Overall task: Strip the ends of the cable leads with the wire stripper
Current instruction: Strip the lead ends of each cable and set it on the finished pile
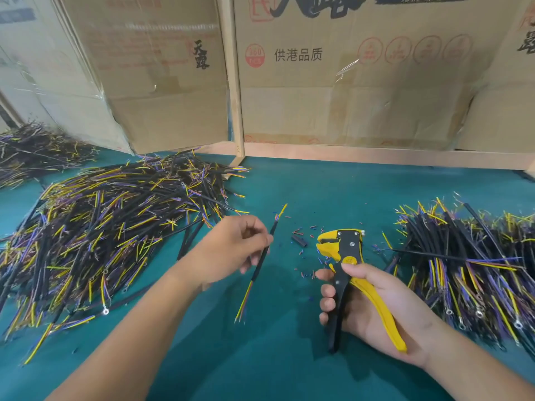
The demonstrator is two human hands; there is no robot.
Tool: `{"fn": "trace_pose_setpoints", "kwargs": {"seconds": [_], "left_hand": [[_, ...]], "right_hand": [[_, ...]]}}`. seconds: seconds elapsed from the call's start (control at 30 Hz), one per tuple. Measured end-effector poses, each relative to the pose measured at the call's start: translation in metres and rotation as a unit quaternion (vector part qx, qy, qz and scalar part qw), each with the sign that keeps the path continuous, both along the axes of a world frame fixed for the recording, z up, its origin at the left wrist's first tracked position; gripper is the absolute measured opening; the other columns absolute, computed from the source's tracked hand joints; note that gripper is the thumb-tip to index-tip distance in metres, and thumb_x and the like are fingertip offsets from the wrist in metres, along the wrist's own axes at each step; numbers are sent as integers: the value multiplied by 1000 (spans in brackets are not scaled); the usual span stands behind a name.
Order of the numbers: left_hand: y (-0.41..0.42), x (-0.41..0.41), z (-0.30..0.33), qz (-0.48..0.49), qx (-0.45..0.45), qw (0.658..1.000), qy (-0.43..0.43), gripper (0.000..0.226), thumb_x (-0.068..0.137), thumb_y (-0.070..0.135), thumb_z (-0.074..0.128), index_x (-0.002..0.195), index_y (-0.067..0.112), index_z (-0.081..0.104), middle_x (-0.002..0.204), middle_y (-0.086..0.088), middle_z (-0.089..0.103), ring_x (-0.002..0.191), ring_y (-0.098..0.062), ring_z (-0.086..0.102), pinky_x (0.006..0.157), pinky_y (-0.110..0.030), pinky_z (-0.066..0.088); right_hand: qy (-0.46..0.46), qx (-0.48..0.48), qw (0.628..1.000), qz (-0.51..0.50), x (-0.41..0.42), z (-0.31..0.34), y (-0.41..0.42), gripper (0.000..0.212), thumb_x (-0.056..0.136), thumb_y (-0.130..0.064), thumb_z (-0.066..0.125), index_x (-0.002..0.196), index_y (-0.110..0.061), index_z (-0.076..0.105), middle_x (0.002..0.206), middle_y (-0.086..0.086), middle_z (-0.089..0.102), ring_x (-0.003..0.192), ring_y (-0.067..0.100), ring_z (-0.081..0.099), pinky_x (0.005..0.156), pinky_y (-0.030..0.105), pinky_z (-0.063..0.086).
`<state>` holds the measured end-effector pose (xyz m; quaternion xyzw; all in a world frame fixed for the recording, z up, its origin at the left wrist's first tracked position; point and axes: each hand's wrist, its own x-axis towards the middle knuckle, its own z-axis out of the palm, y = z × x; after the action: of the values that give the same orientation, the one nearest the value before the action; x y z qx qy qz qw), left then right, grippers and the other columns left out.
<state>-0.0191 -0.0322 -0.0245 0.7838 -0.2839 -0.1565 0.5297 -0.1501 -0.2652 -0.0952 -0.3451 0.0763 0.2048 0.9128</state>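
The left hand [231, 250] holds one black cable [262, 263] above the green bench [289, 357], its fingers [262, 241] pinched together on the sheath near the middle. The cable runs tilted from about 1 o'clock to 7 o'clock; coloured leads fan out at both ends, yellow the plainest, and neither end touches the tool.

The right hand [367, 302], at 4 o'clock of the left, grips the yellow and black wire stripper [344, 256], fingers curled round the black handle and the yellow handle lying across the palm. The handles stand spread. The stripper head points to 11 o'clock, just beside the cable's mid-length but apart from it; the head holds no wire that can be seen.

Small scraps of insulation [307, 244] lie scattered on the bench around the stripper head. A large cable pile [110, 227] lies at 9 to 10 o'clock, a second pile [469, 261] at 3 o'clock, some leads there ending in ring terminals. Cardboard boxes [347, 82] stand along the far edge at 12 o'clock.
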Motion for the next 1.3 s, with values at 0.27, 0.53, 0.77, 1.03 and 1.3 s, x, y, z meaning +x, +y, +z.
{"fn": "trace_pose_setpoints", "kwargs": {"seconds": [0.27,0.53,0.77,1.03,1.3], "left_hand": [[-12,-3,-2,69,-167,980,80,12,95,1,61,89,10,54,61,-5,58,49,-19,44,43,-23,40],[-17,-10,0,73,-202,969,118,11,95,0,60,92,8,53,58,-2,58,48,-16,46,42,-22,42],[-14,-10,2,29,-203,976,75,15,97,-3,55,91,11,56,65,-7,58,52,-20,45,45,-24,43],[-15,-18,3,-53,-182,979,-75,16,89,5,64,96,15,54,75,3,55,64,-16,48,55,-25,47],[-12,-22,6,-84,-182,976,-88,18,90,5,65,97,18,55,76,9,56,63,-11,49,57,-20,45]], "right_hand": [[-1,3,1000,2,2,0,-2,47,86,-31,74,119,3,68,87,16,59,77,33,59,82,52,50],[6,-12,1000,-14,2,5,2,51,75,-30,83,113,2,70,83,15,58,72,31,59,75,51,52],[25,-25,999,-41,1,13,9,59,57,-27,91,105,3,73,78,14,56,65,31,58,69,47,54],[5,0,1000,6,0,3,-1,49,86,-31,74,120,3,67,86,17,58,77,33,59,82,53,49],[1,7,1000,11,0,5,-1,49,90,-32,70,123,4,65,88,17,58,78,33,59,83,53,48]]}}
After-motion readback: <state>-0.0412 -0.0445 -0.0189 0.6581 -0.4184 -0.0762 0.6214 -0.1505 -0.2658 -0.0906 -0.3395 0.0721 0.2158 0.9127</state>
